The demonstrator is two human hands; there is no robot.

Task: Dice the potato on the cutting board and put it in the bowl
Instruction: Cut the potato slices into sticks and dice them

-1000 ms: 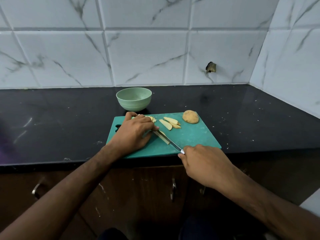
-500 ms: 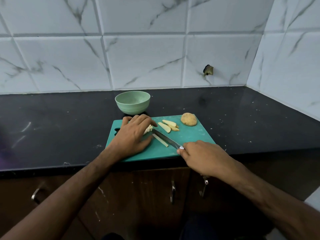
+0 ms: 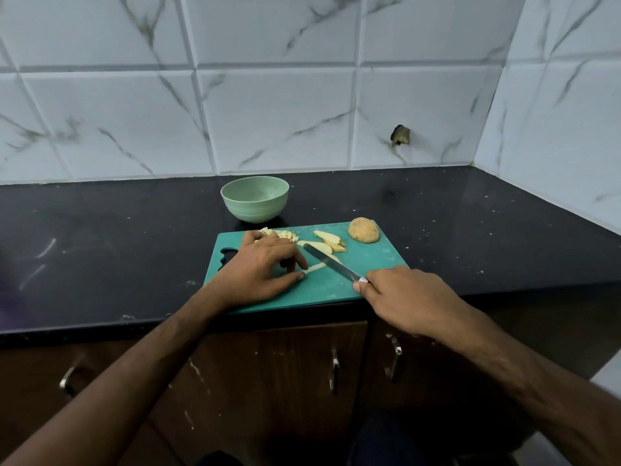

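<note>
A black counter (image 3: pixel 100 237) runs along under both arms, with a white marble-look tiled wall (image 3: pixel 268 112) rising well beyond the hands and brown cupboard doors (image 3: pixel 268 381) below the wrists. On the counter, under both hands, lies a teal cutting board (image 3: pixel 369 260), its near edge at the lip of the counter.

Just past the left hand's fingertips, off the board, stands a pale green bowl (image 3: pixel 254 199); I can see nothing in it from here.

The left hand (image 3: pixel 260 267) lies palm down on the board, fingers bent, thumb and fingertips pinching the near end of a thin potato strip (image 3: pixel 316 267) and holding it flat. The right hand (image 3: pixel 413 297) is curled round the handle of a knife (image 3: pixel 331 262), whose blade slants away towards the left hand and crosses the far end of that strip.

Beyond the right hand, at the board's far corner, sits an uncut piece of potato (image 3: pixel 363 230) with the skin on. Between it and the left hand lie a few potato slices (image 3: pixel 327 242). Right at the left hand's fingertips is a small heap of diced potato (image 3: pixel 280 234), touching the knuckles or nearly so.
</note>
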